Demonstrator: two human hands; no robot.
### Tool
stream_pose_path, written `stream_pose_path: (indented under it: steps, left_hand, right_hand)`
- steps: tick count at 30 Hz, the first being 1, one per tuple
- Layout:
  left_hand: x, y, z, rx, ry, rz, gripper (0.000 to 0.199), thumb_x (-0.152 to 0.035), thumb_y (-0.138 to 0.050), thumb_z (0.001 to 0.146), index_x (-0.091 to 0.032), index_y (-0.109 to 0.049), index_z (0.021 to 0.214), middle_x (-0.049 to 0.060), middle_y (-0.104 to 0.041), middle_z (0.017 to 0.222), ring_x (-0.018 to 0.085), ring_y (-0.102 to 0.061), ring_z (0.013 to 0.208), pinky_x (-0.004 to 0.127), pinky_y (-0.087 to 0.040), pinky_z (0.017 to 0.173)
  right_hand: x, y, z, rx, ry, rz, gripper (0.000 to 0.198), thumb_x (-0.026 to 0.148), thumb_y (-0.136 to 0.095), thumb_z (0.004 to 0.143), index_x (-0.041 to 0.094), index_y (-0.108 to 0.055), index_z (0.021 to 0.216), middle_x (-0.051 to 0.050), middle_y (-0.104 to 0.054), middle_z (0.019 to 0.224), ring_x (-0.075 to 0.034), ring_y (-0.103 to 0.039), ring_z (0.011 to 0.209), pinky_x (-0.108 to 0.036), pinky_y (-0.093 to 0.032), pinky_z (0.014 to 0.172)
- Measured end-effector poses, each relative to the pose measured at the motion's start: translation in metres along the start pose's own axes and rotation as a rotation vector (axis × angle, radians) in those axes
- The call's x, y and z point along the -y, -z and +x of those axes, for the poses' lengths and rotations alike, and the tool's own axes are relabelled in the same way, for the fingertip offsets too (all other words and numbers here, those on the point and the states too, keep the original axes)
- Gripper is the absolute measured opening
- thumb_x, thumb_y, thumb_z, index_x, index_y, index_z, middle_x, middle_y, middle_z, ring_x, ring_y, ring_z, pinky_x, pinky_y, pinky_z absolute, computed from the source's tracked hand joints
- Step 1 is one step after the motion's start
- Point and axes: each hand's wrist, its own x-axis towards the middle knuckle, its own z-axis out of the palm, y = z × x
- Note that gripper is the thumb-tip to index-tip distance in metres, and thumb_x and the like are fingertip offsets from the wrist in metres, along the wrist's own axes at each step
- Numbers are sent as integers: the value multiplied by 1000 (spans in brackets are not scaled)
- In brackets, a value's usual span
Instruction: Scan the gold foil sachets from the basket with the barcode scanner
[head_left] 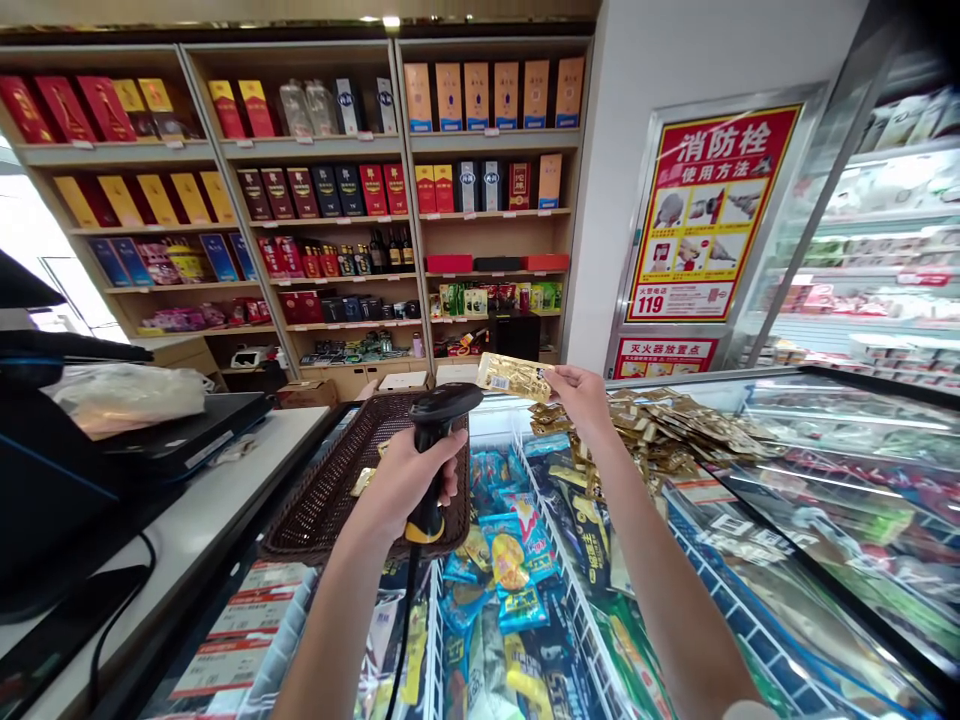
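Note:
My left hand (409, 475) is wrapped round the handle of a black and yellow barcode scanner (442, 400), its cable hanging down. Pinched by one end in my right hand (581, 395) is a gold snack packet (514, 378), held up in front of the scanner's head with printed bars facing me. Beneath the scanner lies a dark brown woven basket (311, 515) with a few gold packets (364, 482) in it. To the right of my right wrist, a heap of similar gold packets (675, 425) rests on the freezer's glass top.
A chest freezer with wire dividers (555, 540) holds bagged ice creams (510, 560) below my hands. At left, a counter (289, 450) carries a scale (202, 440) and a plastic bag (135, 400). Shelves of boxed bottles (326, 190) stand behind.

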Motion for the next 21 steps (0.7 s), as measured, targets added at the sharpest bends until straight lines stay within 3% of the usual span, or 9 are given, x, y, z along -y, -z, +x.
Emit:
stream_pose_path:
  steps: [3,8,10,12,14,16,18,20,21]
  left_hand:
    - [0,1,0,0,3,20,33,-41,-72,77,-19,-50,68,-3,-51,55,10,-49,45,21,-39,42]
    - [-3,1,-2,-15,-25,47,34,-43,-72,77,-19,-50,68,-3,-52,55,10,-49,45,22,-39,42]
    - [-5,1,-4,-20,-32,47,35,-43,-71,78,-19,-49,66,-3,-51,54,10,-48,44,22,-39,42]
    - [-8,3,-6,-30,-40,30,34,-43,-72,78,-19,-50,68,-4,-51,54,10,-48,44,22,-38,41]
    - [-11,8,-9,-38,-56,16,32,-43,-72,78,-19,-51,74,-4,-50,56,9,-47,44,22,-38,41]
    - [-14,14,-12,-36,-84,19,29,-42,-72,79,-19,-53,80,-5,-50,57,9,-47,45,22,-39,42]
    - [-16,20,-15,-34,-111,27,29,-40,-73,79,-20,-52,83,-5,-51,58,9,-48,46,21,-39,43]
    - [-19,24,-18,-36,-121,27,31,-39,-74,78,-20,-51,83,-5,-52,59,9,-49,47,21,-39,43]
    - [-20,25,-19,-36,-117,23,32,-40,-74,78,-20,-50,81,-4,-52,59,9,-49,48,21,-39,43]
  right_hand:
    - [-6,8,7,-108,-32,4,42,48,-78,64,14,-69,86,-9,-72,78,-22,-68,67,-34,-60,57]
    - [-31,45,27,-456,10,-2,42,45,-68,74,12,-64,99,-14,-72,96,-26,-71,81,-41,-61,72]
    - [-40,70,31,-607,6,-192,47,43,-65,78,8,-62,109,-20,-69,109,-31,-69,98,-47,-56,89]
    - [-43,92,33,-740,-30,-458,63,38,-70,75,2,-55,124,-29,-58,128,-39,-55,123,-54,-42,105]
    - [-39,102,32,-796,-41,-619,75,34,-75,72,1,-48,134,-31,-48,139,-42,-41,135,-54,-32,112]
    - [-29,89,27,-743,15,-611,64,32,-72,76,6,-53,132,-25,-54,135,-37,-48,129,-50,-36,109]
    - [-18,51,13,-550,99,-521,40,31,-65,82,10,-62,116,-17,-67,117,-28,-63,106,-44,-44,100]
    - [-13,-5,-14,-144,141,-417,28,36,-59,88,15,-67,104,-11,-72,104,-23,-66,93,-41,-49,92]
    - [-14,-37,-32,128,144,-395,26,37,-56,89,18,-69,101,-8,-73,103,-22,-66,93,-39,-49,91]
